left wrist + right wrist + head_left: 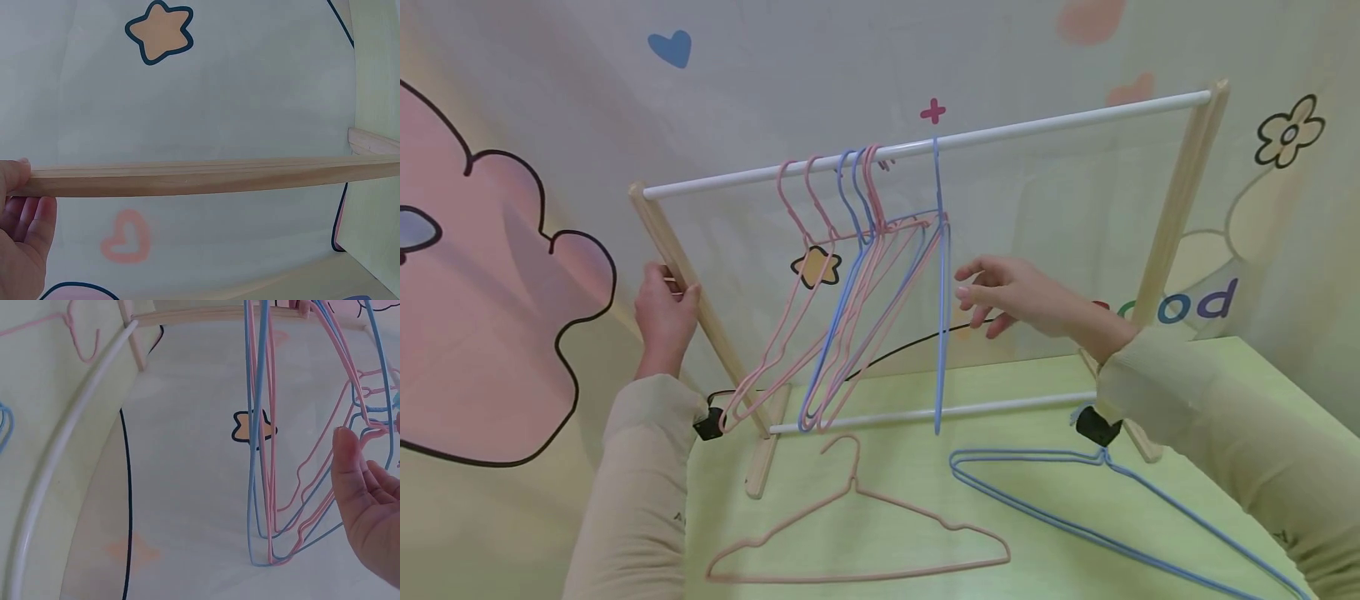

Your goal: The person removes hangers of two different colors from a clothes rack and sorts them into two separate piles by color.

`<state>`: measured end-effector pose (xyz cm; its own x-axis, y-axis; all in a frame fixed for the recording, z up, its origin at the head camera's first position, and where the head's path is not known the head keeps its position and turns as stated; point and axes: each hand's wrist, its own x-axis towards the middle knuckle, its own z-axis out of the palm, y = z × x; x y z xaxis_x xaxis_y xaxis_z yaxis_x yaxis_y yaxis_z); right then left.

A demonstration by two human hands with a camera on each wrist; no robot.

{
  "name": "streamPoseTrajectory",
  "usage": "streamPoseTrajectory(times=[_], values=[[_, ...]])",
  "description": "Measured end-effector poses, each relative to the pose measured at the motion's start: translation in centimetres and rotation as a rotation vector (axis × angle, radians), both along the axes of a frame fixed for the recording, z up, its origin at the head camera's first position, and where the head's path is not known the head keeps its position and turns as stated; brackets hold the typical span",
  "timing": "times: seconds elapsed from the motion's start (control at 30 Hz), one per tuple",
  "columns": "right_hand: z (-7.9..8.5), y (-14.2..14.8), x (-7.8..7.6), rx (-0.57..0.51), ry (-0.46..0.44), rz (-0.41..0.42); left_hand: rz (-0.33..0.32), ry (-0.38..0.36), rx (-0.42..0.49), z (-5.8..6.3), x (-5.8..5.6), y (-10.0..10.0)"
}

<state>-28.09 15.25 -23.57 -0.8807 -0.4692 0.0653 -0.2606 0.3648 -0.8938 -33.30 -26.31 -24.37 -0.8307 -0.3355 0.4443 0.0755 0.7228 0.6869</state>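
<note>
Backdrop: a pale printed curtain, with a pink cloud-like shape at left and an outlined flower at right.
Surface: light green, beneath the rack.
Rack: a white rail runs between the left post and the right post, both of pale wood; a thinner white lower bar joins them near the foot.
Left hand: pinches the left post partway up, thumb on one side and fingers on the other, as the left wrist view shows.
Right hand: held in the air, fingers loosely bent and thumb apart from them, holding nothing.
Nearest to the right hand: a blue hanger, hooked on the rail, just beside the fingertips and apart from them in the head view.
Hanging group: a cluster of pink and blue hangers on the rail, left of that blue one, their frames overlapping.
Lying in front: a pink hanger flat on the surface; to its right, blue wire doubled in outline, number of hangers unclear.
Sleeves: cream, on both arms.
</note>
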Motion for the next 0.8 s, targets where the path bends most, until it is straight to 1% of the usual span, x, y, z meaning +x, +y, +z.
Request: streamPoseTrajectory(times=[0.13, 0.37, 0.47, 0.63, 0.8], values=[[0.0, -1.1, -0.5, -0.105, -0.062, -0.009, 0.002, 0.005, 0.001, 0.1, 0.1, 0.1], [0.1, -2.5, -0.9, -0.21, -0.119, -0.012, 0.005, 0.008, 0.001, 0.0, 0.0, 0.0], [0.2, -2.9, -0.9, -0.253, -0.127, -0.026, 0.005, 0.011, -0.001, 0.0, 0.0, 0.0], [0.6, -3.4, -1.1, -0.302, -0.113, -0.055, 0.01, 0.024, -0.008, 0.0, -0.1, 0.0], [1.4, -3.6, -1.0, -0.34, -0.103, -0.075, 0.007, 0.017, -0.003, -0.1, -0.1, 0.0]])
